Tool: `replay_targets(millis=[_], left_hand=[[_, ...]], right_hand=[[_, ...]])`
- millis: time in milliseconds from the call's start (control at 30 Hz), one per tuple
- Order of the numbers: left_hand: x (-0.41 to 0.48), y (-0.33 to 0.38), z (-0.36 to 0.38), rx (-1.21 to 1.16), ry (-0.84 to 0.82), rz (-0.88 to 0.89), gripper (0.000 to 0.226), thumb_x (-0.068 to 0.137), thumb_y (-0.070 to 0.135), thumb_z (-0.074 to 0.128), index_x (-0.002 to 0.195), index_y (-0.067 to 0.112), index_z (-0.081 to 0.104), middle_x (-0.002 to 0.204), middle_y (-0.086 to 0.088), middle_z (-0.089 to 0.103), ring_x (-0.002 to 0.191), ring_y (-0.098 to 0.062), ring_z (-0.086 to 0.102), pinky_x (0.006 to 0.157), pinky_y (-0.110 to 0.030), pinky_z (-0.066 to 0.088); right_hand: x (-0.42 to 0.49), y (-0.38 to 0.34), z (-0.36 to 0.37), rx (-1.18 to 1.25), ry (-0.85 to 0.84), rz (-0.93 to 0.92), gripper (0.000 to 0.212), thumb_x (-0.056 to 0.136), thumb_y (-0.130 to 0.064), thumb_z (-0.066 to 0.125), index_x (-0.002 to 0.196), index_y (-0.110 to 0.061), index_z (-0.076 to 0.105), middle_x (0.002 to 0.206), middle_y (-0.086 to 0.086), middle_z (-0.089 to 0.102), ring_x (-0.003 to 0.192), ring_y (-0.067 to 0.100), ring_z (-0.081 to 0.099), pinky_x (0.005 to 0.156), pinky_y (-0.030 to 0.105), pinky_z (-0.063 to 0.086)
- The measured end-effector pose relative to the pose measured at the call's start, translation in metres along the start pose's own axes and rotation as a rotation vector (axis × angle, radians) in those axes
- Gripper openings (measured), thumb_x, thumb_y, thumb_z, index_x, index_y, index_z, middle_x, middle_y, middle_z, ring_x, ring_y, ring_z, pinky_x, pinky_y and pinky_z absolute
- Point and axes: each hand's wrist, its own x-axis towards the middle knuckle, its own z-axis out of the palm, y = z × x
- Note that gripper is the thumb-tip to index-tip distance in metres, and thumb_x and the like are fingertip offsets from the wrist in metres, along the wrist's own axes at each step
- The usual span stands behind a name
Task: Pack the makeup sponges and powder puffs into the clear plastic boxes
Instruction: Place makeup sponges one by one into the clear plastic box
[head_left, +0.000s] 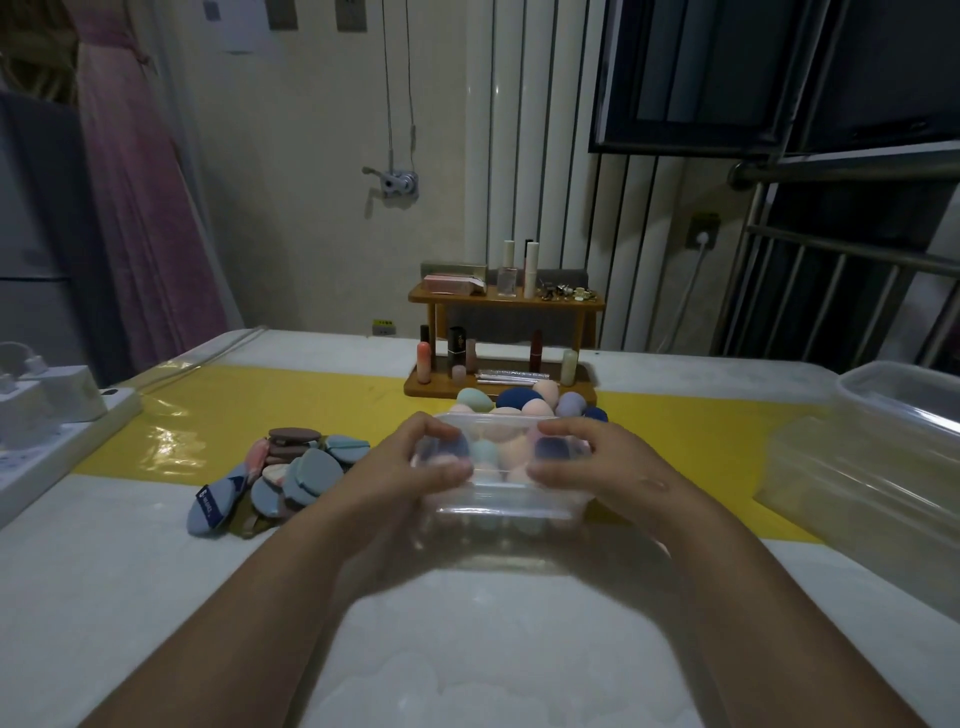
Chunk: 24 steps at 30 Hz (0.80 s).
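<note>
A clear box holds pastel egg sponges; loose sponges just behind; flat powder puffs heaped left.

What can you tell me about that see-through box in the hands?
The clear rectangular plastic box is shallow, with egg-shaped makeup sponges in pink, mint and dark blue showing through it. The left hand and right hand grip its two ends, fingers curled over the top. It lies level over the white table cover.

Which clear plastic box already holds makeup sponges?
The clear box gripped between the left hand and right hand at centre; coloured sponges show through it. The boxes at the right edge show none.
</note>
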Motion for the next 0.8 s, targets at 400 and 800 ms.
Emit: replay_targets(millis=[400, 800], left_hand=[[-0.0025, -0.0003, -0.0081, 0.311, -0.087, 0.04, 0.069, 0.065, 0.033, 0.09, 0.115, 0.045, 0.044, 0.125, 0.015, 0.047, 0.107, -0.012, 0.058, 0.09, -0.032, 0.054], [0.003, -0.0007, -0.0059, 0.067, -0.019, -0.029, 0.037, 0.084, 0.052, 0.067, 0.113, 0.033, 0.055, 0.118, 0.006, 0.055, 0.1, -0.022, 0.061, 0.089, -0.044, 0.055]], right_hand=[[-0.0025, 0.0037, -0.0057, -0.232, -0.157, -0.05, 0.105, 0.06, -0.039, 0.093, 0.146, -0.039, 0.033, 0.148, -0.013, 0.026, 0.123, 0.011, 0.035, 0.095, 0.023, 0.037], [0.0018, 0.0083, -0.0053, -0.009, -0.165, -0.023, 0.087, 0.065, -0.057, 0.079, 0.141, -0.034, 0.045, 0.143, -0.009, 0.035, 0.126, 0.013, 0.041, 0.104, 0.031, 0.041]])
